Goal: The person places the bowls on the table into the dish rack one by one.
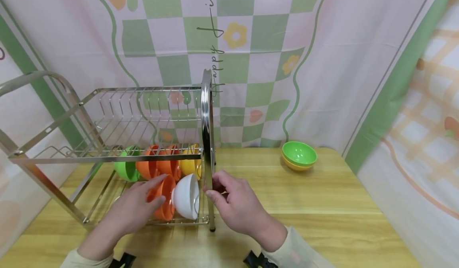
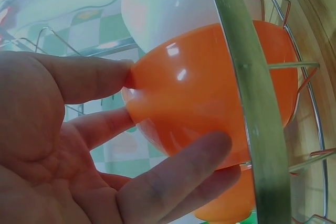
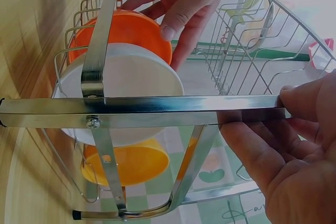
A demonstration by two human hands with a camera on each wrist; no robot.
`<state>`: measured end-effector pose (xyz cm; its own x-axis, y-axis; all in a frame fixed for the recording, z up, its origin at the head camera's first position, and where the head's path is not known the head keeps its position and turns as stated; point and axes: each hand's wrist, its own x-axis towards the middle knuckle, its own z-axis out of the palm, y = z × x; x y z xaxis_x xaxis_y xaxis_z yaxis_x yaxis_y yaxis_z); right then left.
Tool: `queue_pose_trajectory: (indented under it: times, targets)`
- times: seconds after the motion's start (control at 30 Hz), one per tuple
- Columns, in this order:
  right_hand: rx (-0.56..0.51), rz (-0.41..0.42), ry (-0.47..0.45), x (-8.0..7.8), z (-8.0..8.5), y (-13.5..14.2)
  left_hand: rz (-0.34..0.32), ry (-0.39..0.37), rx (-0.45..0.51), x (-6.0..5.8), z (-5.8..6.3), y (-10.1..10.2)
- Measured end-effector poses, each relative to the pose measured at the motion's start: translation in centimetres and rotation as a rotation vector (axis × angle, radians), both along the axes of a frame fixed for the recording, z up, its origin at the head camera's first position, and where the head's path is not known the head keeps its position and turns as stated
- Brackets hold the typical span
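An orange bowl (image 1: pixel 167 204) stands on its side in the front of the metal dish rack's (image 1: pixel 107 158) lower tier. My left hand (image 1: pixel 130 204) pinches its base between thumb and a finger (image 2: pixel 100 127), while the other fingers lie along its outside. Beside it, a white bowl (image 1: pixel 185 198) is tilted the same way, towards the rack's right end. With thumb and fingers on opposite sides, my right hand (image 1: pixel 242 204) grips the rack's flat right upright (image 3: pixel 173 109). In the right wrist view, the left hand (image 3: pixel 191 9) shows behind the orange bowl.
Behind the front bowls, a green bowl (image 1: pixel 123 170), two orange bowls and a yellow bowl (image 1: pixel 190 166) line the lower tier. The wire upper tier overhangs them. Right of the rack, a green bowl (image 1: pixel 299 153) sits in a yellow one on the wooden table (image 1: pixel 287 196). A patterned curtain hangs behind.
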<state>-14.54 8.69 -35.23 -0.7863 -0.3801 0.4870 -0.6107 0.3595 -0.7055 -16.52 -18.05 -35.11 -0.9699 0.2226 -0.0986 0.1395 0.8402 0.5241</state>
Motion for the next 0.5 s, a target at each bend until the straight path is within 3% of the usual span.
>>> queue_pose_trajectory:
  times: [0.5]
  targets:
    - [0.009,0.000,0.011,-0.08,-0.13,0.03,-0.020,0.058,-0.053,0.03,-0.24,-0.07]
